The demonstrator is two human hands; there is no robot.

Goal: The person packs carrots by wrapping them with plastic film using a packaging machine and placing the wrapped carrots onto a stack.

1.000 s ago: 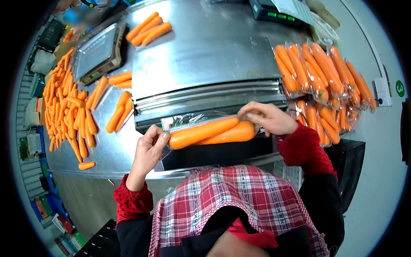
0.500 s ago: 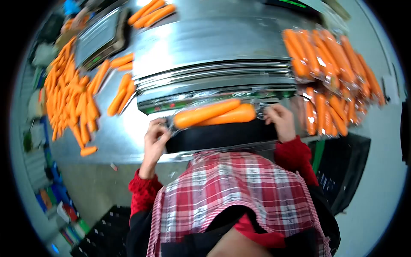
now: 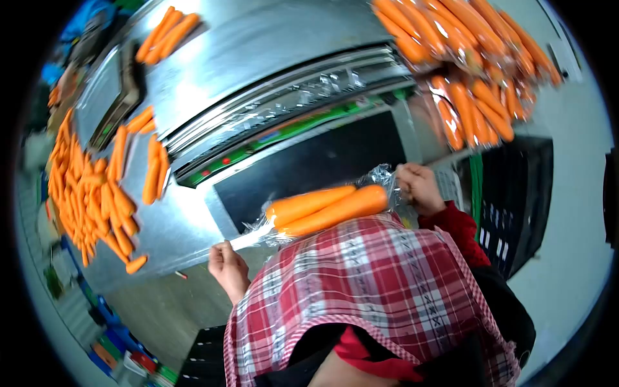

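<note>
Two large carrots (image 3: 335, 214) lie side by side in clear plastic film (image 3: 256, 236), held just in front of my apron. At the left, my left hand (image 3: 229, 269) is closed with its fingertips pinching the stretched end of the film. My right hand (image 3: 420, 188) grips the bunched film at the other end, beside the carrot tips. Behind the carrots is the black plate (image 3: 322, 158) of a wrapping machine, with a green strip (image 3: 277, 137) and red buttons along its back edge.
Film-wrapped carrots (image 3: 474, 113) are stacked at the right of the metal table (image 3: 258, 39). A heap of loose carrots (image 3: 87, 200) covers the left side, with small groups beside it and a scale (image 3: 109, 97) behind. Black crates (image 3: 516, 200) stand below at the right.
Both hands have drawn the wrapped carrots off the black plate toward my body. My left hand has moved down and outward, pulling the film end taut. The view has tilted.
</note>
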